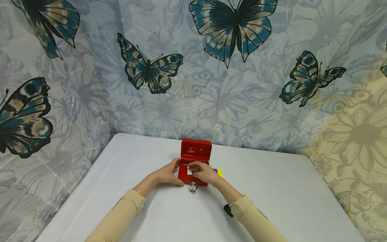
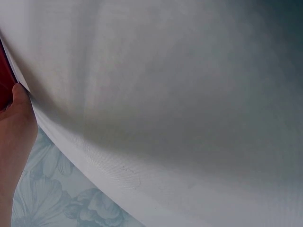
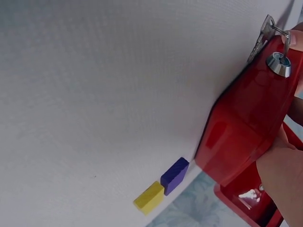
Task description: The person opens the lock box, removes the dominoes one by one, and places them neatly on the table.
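A small red cash box (image 1: 183, 174) stands on the table with its lid (image 1: 196, 150) raised at the back. A lock (image 3: 279, 64) with keys (image 3: 262, 41) hanging from it sits on the front wall. My left hand (image 1: 168, 174) holds the box's left side, thumb at the front corner and fingers toward the back. Over the open box is my right hand (image 1: 204, 171), its fingertips reaching inside beside a white piece (image 1: 189, 170). I cannot tell whether those fingers pinch anything. Right of the box lie a purple block (image 3: 174, 176) and a yellow block (image 3: 149, 197).
A white cloth covers the table (image 1: 272, 195). Close behind and at the sides hangs a butterfly-patterned fabric (image 1: 223, 97). A black band (image 1: 228, 210) shows at the right sleeve.
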The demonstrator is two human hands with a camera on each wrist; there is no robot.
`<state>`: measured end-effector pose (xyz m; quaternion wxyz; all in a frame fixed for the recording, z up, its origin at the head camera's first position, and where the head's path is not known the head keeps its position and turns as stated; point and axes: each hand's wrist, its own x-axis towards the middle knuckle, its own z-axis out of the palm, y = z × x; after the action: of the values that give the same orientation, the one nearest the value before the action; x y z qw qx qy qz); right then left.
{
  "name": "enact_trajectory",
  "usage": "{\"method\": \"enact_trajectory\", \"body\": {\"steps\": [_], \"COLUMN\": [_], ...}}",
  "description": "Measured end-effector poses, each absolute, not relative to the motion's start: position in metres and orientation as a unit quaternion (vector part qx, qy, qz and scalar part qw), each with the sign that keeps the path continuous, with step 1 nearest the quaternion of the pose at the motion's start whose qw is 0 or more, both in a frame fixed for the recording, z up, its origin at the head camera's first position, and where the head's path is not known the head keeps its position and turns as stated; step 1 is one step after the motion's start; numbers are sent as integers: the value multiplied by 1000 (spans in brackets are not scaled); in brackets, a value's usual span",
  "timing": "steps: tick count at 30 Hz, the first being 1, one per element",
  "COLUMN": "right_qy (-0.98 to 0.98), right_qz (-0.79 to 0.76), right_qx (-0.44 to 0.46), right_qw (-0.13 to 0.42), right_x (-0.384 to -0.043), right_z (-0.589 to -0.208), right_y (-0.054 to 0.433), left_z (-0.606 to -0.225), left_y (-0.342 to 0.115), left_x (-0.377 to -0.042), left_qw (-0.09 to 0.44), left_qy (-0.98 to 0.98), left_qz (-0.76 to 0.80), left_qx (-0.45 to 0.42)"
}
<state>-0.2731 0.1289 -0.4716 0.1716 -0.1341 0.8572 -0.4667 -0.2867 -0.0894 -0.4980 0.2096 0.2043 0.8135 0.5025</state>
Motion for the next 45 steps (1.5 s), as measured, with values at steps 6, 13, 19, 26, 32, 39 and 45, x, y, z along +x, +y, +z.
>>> {"method": "enact_trajectory", "body": {"steps": [6, 13, 19, 26, 32, 39, 45], "right_qy": [856, 859, 854, 858, 867, 864, 866], "right_qz": [-479, -477, -485, -478, -467, -468, -459], "right_qx": [-115, -103, -104, -105, -98, -103, -116], "right_qw": [155, 152, 157, 155, 144, 152, 160], "right_x": [-273, -274, -274, -272, -271, -272, -272], "right_z": [-472, -472, -473, -472, -472, -475, -474], "right_y": [129, 128, 126, 126, 126, 125, 123], "left_z": [-497, -498, -500, -500, -501, -500, -498], "left_y": [-89, -89, -89, -89, -89, -89, -89], "left_x": [-286, -287, -287, -287, -288, -287, -287], "left_qw": [212, 211, 211, 211, 209, 208, 209], "left_qy": [811, 814, 814, 815, 814, 816, 818], "left_qz": [507, 502, 502, 500, 501, 499, 498], "left_qx": [202, 203, 203, 203, 206, 203, 198]}}
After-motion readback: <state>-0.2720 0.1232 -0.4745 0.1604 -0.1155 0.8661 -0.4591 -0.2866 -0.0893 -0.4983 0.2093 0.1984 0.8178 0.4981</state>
